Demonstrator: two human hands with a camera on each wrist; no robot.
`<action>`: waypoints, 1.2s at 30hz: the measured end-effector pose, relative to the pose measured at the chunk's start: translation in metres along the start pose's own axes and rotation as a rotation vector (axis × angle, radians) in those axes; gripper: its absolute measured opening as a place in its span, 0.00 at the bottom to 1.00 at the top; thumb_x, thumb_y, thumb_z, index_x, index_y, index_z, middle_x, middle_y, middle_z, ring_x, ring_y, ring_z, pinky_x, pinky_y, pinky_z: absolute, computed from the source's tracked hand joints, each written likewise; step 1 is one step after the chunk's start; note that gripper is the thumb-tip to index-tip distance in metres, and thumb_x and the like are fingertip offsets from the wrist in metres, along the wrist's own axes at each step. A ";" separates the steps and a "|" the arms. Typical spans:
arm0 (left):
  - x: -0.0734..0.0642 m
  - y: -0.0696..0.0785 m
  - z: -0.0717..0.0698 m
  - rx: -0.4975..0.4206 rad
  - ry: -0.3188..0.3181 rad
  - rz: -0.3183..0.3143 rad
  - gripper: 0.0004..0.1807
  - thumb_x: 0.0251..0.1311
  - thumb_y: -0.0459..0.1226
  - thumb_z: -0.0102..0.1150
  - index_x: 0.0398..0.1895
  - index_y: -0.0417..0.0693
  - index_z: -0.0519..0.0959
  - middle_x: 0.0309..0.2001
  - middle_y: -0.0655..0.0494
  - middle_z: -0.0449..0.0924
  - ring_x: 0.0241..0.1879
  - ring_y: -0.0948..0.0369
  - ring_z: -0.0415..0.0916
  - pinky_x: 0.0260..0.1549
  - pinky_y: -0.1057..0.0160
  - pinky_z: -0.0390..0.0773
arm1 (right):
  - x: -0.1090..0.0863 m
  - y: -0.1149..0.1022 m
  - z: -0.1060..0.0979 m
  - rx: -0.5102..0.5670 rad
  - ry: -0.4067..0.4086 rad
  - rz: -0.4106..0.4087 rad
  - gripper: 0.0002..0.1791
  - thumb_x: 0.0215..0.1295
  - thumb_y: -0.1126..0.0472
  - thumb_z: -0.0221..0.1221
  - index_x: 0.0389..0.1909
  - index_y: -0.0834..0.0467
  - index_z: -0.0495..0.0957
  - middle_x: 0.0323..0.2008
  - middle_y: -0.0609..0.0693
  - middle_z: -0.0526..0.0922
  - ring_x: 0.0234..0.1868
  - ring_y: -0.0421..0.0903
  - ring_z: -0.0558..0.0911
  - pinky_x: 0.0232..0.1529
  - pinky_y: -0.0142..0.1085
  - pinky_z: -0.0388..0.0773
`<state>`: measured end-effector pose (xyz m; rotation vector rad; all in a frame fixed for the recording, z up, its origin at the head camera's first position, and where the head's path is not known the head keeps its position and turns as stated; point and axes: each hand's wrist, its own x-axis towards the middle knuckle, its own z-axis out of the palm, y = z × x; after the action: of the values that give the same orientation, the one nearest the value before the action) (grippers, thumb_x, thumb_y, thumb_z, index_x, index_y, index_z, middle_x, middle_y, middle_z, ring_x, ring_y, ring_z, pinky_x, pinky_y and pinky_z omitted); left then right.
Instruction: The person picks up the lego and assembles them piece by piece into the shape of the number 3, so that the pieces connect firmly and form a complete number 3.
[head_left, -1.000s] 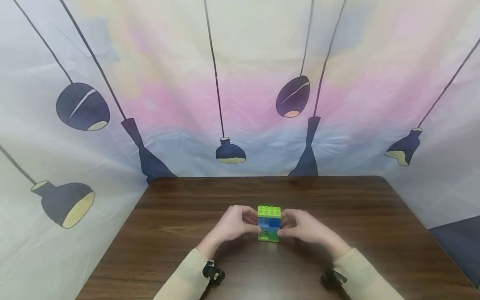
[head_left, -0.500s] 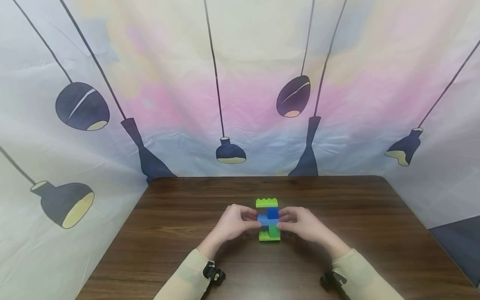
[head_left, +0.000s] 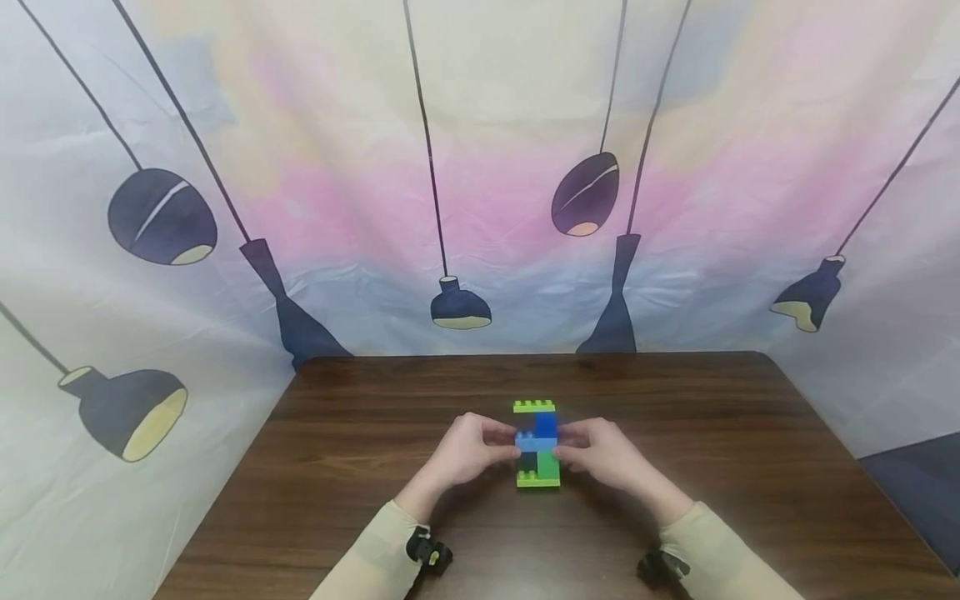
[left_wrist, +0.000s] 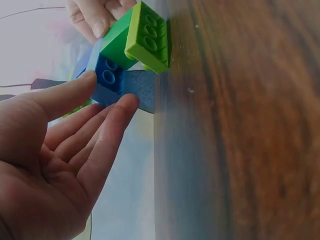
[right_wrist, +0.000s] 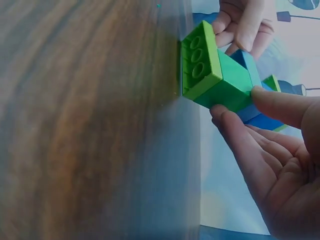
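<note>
A stacked toy-brick figure (head_left: 547, 464) is held between both hands over the dark table. From top to bottom it has a lime plate (head_left: 534, 407), a dark blue brick (head_left: 546, 424), a light blue brick (head_left: 537, 444), a green brick and a lower lime plate (head_left: 537, 482). My left hand (head_left: 470, 451) pinches the left end of the light blue brick between thumb and fingers. On the other side, my right hand (head_left: 604, 452) grips the figure around the blue and green bricks. Both wrist views show the hollow underside of the lower plate (right_wrist: 196, 57), just off the tabletop.
The brown wood-grain table (head_left: 375, 400) spreads around the hands. Behind it hangs a pastel cloth (head_left: 510, 200) printed with dark lamps. A dark surface (head_left: 915, 492) lies beyond the table's right edge. Each sleeve carries a black wrist camera (head_left: 429, 550).
The brick figure has been tilted in both hands: its studded top was facing the camera, and now its front side shows with the top plate nearly edge-on. The hands have barely moved.
</note>
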<state>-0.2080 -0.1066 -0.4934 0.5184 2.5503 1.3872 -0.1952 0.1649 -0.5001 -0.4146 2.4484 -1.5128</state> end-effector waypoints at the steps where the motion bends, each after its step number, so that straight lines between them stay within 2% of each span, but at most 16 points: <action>1: -0.001 0.001 0.000 -0.003 -0.006 -0.008 0.18 0.65 0.43 0.76 0.54 0.44 0.89 0.46 0.54 0.91 0.38 0.58 0.87 0.39 0.58 0.87 | 0.000 0.000 0.001 0.004 0.001 0.008 0.31 0.70 0.52 0.72 0.65 0.67 0.80 0.55 0.59 0.88 0.50 0.52 0.90 0.46 0.44 0.88; 5: -0.002 0.003 -0.001 -0.008 -0.024 -0.029 0.17 0.66 0.42 0.75 0.54 0.43 0.89 0.42 0.55 0.91 0.34 0.57 0.87 0.37 0.58 0.87 | 0.003 0.000 0.004 -0.015 0.000 0.029 0.31 0.70 0.52 0.72 0.65 0.68 0.79 0.54 0.59 0.88 0.48 0.52 0.91 0.45 0.44 0.89; 11: 0.001 0.004 0.001 -0.019 -0.042 -0.040 0.12 0.66 0.37 0.74 0.48 0.40 0.90 0.34 0.55 0.89 0.31 0.57 0.87 0.34 0.58 0.88 | 0.007 -0.001 0.005 -0.060 -0.021 0.026 0.30 0.69 0.57 0.73 0.65 0.70 0.79 0.55 0.61 0.87 0.50 0.52 0.90 0.46 0.45 0.88; 16: 0.005 0.003 0.001 -0.028 -0.043 -0.066 0.11 0.66 0.35 0.75 0.47 0.38 0.90 0.35 0.52 0.89 0.31 0.57 0.88 0.35 0.56 0.89 | 0.008 0.001 0.005 -0.031 -0.038 0.027 0.31 0.68 0.59 0.73 0.64 0.73 0.78 0.53 0.62 0.87 0.49 0.53 0.90 0.46 0.46 0.88; 22: 0.008 0.005 0.003 -0.042 -0.038 -0.088 0.12 0.65 0.35 0.76 0.47 0.36 0.90 0.39 0.49 0.90 0.34 0.57 0.89 0.38 0.54 0.89 | 0.005 0.004 0.005 -0.017 -0.048 0.059 0.35 0.66 0.56 0.75 0.67 0.71 0.76 0.50 0.58 0.88 0.47 0.50 0.89 0.47 0.46 0.88; 28: 0.007 0.005 0.002 0.066 -0.046 -0.108 0.19 0.59 0.43 0.81 0.49 0.42 0.91 0.44 0.54 0.91 0.41 0.60 0.84 0.49 0.49 0.85 | 0.004 0.006 0.007 -0.012 -0.061 0.062 0.35 0.68 0.54 0.73 0.67 0.72 0.75 0.50 0.57 0.87 0.47 0.49 0.88 0.49 0.47 0.88; 31: 0.006 0.004 0.002 0.085 -0.059 -0.106 0.21 0.58 0.44 0.82 0.51 0.43 0.90 0.46 0.54 0.91 0.44 0.60 0.84 0.52 0.47 0.84 | 0.004 0.006 0.007 -0.018 -0.061 0.061 0.35 0.69 0.54 0.73 0.67 0.72 0.75 0.50 0.58 0.87 0.48 0.49 0.88 0.49 0.47 0.87; 36: 0.006 0.003 0.003 0.082 -0.054 -0.102 0.18 0.63 0.40 0.78 0.52 0.40 0.89 0.45 0.52 0.90 0.39 0.61 0.84 0.45 0.51 0.86 | 0.005 0.006 0.008 -0.020 -0.061 0.071 0.35 0.69 0.54 0.73 0.67 0.72 0.75 0.52 0.59 0.86 0.48 0.50 0.88 0.49 0.47 0.87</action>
<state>-0.2113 -0.1000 -0.4924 0.4260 2.5608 1.2228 -0.1983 0.1588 -0.5091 -0.3680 2.4063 -1.4274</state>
